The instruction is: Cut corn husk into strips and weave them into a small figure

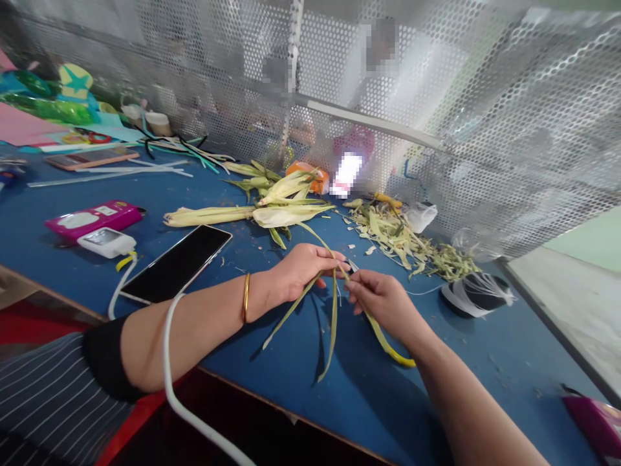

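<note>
Head view: green strips pinched between two hands

Green strips [334, 323] hang over the desk [272, 388] at mid-view, held by the closed fingers of the left hand [310, 268] and right hand [378, 298]. From the strips, pale husks [291, 214] lie at eleven o'clock, shredded husk [388, 234] at one, a wrapped dark spool [475, 294] at three, a black-screened phone [178, 264] at nine.

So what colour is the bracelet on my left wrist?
The bracelet is gold; the head view shows it best.
</note>
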### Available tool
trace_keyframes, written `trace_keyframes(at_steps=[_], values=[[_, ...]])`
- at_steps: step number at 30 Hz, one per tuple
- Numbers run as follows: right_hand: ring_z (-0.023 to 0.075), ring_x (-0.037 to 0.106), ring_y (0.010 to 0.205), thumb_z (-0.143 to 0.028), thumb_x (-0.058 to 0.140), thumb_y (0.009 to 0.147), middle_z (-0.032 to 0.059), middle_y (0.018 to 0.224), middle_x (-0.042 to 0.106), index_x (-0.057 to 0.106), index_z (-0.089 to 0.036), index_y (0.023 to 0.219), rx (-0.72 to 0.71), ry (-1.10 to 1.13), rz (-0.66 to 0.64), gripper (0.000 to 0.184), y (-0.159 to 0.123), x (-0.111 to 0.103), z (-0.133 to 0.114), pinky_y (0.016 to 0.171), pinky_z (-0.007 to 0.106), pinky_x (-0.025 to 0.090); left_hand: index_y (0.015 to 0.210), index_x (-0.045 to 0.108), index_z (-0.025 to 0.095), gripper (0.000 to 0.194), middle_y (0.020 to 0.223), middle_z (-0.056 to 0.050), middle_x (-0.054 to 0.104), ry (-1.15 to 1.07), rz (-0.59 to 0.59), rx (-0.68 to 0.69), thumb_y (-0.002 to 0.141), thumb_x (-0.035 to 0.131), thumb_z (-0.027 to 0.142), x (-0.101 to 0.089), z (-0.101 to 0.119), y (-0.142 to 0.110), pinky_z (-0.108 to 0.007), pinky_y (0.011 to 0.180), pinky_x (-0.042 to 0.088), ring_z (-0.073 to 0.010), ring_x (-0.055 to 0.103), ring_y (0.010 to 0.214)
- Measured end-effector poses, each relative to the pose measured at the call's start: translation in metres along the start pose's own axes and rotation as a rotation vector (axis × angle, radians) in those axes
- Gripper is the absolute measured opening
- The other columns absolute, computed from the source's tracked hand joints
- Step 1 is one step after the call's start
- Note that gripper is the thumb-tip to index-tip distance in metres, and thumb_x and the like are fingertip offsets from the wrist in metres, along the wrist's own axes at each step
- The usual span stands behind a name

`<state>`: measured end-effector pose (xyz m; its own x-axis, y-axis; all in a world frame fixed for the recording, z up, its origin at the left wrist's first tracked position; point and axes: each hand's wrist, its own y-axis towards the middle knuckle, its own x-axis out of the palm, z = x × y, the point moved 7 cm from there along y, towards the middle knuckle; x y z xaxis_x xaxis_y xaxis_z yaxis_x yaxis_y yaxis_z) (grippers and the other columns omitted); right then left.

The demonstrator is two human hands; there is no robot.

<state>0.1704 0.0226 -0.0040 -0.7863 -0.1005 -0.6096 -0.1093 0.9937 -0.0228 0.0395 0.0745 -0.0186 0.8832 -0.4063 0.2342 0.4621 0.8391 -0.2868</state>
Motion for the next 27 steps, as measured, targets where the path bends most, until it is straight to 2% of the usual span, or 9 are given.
trace_keyframes(at_steps=[2,4,7,10,14,17,21,24,27], values=[[0.0153,0.057,0.059,-0.034,0.049,0.09,0.0007,0.067,0.062,0.061,-0.021,0.073,-0.096,-0.284,0.183,0.025,-0.005,-0.018,-0.012,0.057,0.027,0.039,0.088,0.073,0.011,0.015,0.095,-0.013,0.075,0.098,-0.018,-0.02,0.075,0.07,0.017,0.0,0.0,-0.001,-0.019,0.043,0.033,-0.0164,0.07,0.078],[0.0163,0.057,0.065,-0.03,0.048,0.091,0.002,0.073,0.065,0.063,-0.022,0.075,-0.179,-0.493,0.303,0.023,-0.009,-0.029,-0.024,0.059,0.026,0.036,0.085,0.074,0.011,0.015,0.092,-0.013,0.076,0.161,-0.102,-0.075,0.072,0.072,0.018,0.005,-0.002,-0.005,-0.02,0.042,0.033,-0.0164,0.069,0.073],[0.0163,0.056,0.065,-0.028,0.047,0.092,0.0018,0.074,0.066,0.064,-0.023,0.076,-0.219,-0.59,0.3,0.023,-0.009,-0.034,-0.026,0.059,0.026,0.035,0.082,0.075,0.011,0.016,0.09,-0.013,0.076,0.185,-0.25,-0.165,0.069,0.074,0.02,0.015,-0.004,-0.012,-0.02,0.042,0.032,-0.0151,0.068,0.068],[0.0172,0.059,0.07,-0.026,0.048,0.091,0.0026,0.078,0.068,0.067,-0.023,0.078,-0.222,-0.542,0.213,0.023,-0.002,-0.03,-0.018,0.064,0.027,0.038,0.08,0.076,0.011,0.015,0.088,-0.012,0.076,0.191,-0.257,-0.181,0.072,0.072,0.024,0.016,-0.004,-0.015,-0.019,0.042,0.03,-0.0128,0.066,0.065],[0.0189,0.063,0.082,-0.036,0.051,0.091,0.0043,0.087,0.07,0.072,-0.022,0.082,-0.183,-0.235,0.207,0.027,0.003,-0.024,-0.01,0.075,0.03,0.043,0.077,0.075,0.011,0.014,0.083,-0.011,0.076,0.198,-0.241,-0.201,0.074,0.071,0.024,0.019,-0.012,-0.014,-0.019,0.04,0.029,-0.013,0.067,0.065],[0.0174,0.058,0.071,-0.044,0.056,0.086,0.0029,0.072,0.066,0.071,-0.019,0.073,-0.064,0.026,0.168,0.031,0.004,-0.011,-0.002,0.067,0.029,0.042,0.077,0.074,0.013,0.012,0.079,-0.009,0.075,0.19,-0.287,-0.214,0.072,0.07,0.023,0.024,-0.023,-0.014,-0.019,0.039,0.029,-0.0147,0.069,0.065],[0.0127,0.047,0.053,-0.044,0.067,0.074,-0.0016,0.056,0.057,0.066,-0.017,0.068,0.101,0.354,0.132,0.028,0.004,0.007,0.011,0.052,0.026,0.035,0.075,0.072,0.014,0.011,0.082,-0.009,0.076,0.207,-0.33,-0.198,0.071,0.07,0.024,0.027,-0.031,-0.014,-0.019,0.04,0.03,-0.0162,0.07,0.068],[0.0136,0.049,0.055,-0.041,0.066,0.074,-0.0013,0.058,0.058,0.062,-0.018,0.066,0.06,0.284,0.23,0.025,0.004,0.002,0.01,0.054,0.027,0.037,0.074,0.073,0.014,0.013,0.082,-0.009,0.076,0.204,-0.352,-0.2,0.071,0.071,0.027,0.027,-0.033,-0.013,-0.02,0.041,0.03,-0.0163,0.07,0.07],[0.0176,0.057,0.067,-0.038,0.06,0.08,0.0027,0.071,0.065,0.063,-0.02,0.069,-0.081,-0.004,0.387,0.021,-0.002,-0.015,-0.005,0.061,0.028,0.041,0.071,0.073,0.013,0.015,0.08,-0.01,0.075,0.16,-0.298,-0.207,0.07,0.072,0.028,0.025,-0.03,-0.012,-0.02,0.043,0.027,-0.0152,0.068,0.069]])
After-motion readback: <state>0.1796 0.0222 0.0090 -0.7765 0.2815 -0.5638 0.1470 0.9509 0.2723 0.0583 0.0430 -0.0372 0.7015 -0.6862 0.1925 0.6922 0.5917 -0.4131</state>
